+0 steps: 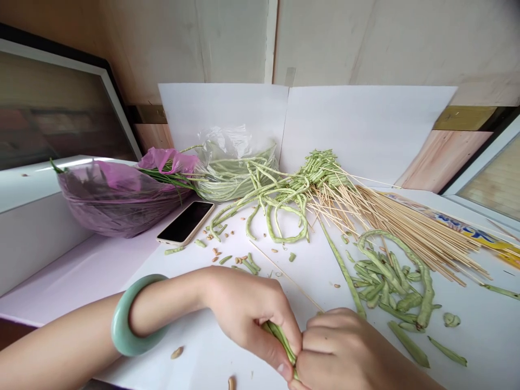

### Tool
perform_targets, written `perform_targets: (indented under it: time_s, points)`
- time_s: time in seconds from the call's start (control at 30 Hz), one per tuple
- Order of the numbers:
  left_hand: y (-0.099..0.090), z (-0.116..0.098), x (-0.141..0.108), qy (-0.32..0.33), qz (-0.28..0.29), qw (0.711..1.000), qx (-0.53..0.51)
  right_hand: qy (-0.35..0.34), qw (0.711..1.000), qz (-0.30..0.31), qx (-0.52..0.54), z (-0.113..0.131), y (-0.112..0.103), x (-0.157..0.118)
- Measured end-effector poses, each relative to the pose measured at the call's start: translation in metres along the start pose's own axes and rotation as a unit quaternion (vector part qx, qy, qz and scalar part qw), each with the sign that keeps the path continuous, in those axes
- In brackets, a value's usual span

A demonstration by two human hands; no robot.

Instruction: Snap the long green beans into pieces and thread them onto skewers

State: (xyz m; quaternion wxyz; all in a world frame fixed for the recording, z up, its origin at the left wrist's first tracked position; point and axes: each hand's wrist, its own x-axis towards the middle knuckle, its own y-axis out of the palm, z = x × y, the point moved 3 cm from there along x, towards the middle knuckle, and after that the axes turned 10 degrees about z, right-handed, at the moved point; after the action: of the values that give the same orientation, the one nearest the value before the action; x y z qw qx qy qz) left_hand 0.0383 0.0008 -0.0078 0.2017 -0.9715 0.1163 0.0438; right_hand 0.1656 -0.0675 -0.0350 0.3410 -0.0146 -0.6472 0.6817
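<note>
My left hand [254,314], with a pale green bangle [122,319] on its wrist, is closed around a green long bean [278,338]. The bean is folded or in several strands; my fingers hide most of it. Right against it, my right hand [345,346] is closed and meets the bean's lower end at the fingertips. A thin bamboo skewer [284,273] runs from the table to behind my right knuckles; whether the hand holds it I cannot tell. To the right lies a pile of cut bean pieces [374,279] under a curled long bean [426,287].
Skewers wound with beans [323,168] lie at the back beside a fan of bare skewers [406,222]. A clear bag of long beans [227,173], a purple bag of greens [122,200] and a phone [187,222] are at the left. Bean seeds [215,251] and scraps dot the white table.
</note>
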Motion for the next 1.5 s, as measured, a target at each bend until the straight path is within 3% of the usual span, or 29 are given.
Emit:
perform_targets:
  time_s: [0.13,0.27,0.37,0.43,0.57,0.67,0.77,0.97,1.2,1.5]
  points:
    - [0.005,0.001,0.0,0.015,0.031,0.999,-0.008,-0.017,0.998,0.043,0.034,0.004,-0.011,0.001]
    - [0.007,0.001,-0.001,0.018,0.033,0.998,-0.043,0.032,0.997,0.062,0.014,0.003,-0.032,0.001]
    - [-0.003,0.007,-0.003,-0.007,-0.058,0.99,-0.127,0.083,0.997,0.0,0.004,-0.005,-0.044,0.001]
    - [-0.013,0.015,-0.005,-0.009,-0.144,0.968,-0.206,0.124,0.992,-0.024,0.004,-0.013,-0.046,0.0]
    - [-0.028,0.032,-0.011,-0.016,-0.289,0.897,-0.335,0.187,0.982,0.011,0.014,-0.025,-0.04,-0.004]
    - [-0.03,0.038,-0.011,-0.03,-0.319,0.867,-0.383,0.221,0.974,0.052,0.024,-0.028,-0.034,-0.006]
    - [-0.029,0.038,-0.01,-0.028,-0.318,0.862,-0.394,0.253,0.963,0.09,0.028,-0.03,-0.028,-0.008]
    - [-0.027,0.042,-0.008,-0.036,-0.309,0.863,-0.397,0.264,0.956,0.11,0.068,-0.04,-0.021,-0.007]
    - [-0.023,0.045,-0.005,-0.057,-0.271,0.876,-0.396,0.25,0.964,-0.021,0.09,-0.042,-0.019,-0.007]
    - [-0.01,0.039,0.001,-0.062,-0.187,0.903,-0.383,0.218,0.969,-0.062,0.096,-0.03,-0.011,-0.002]
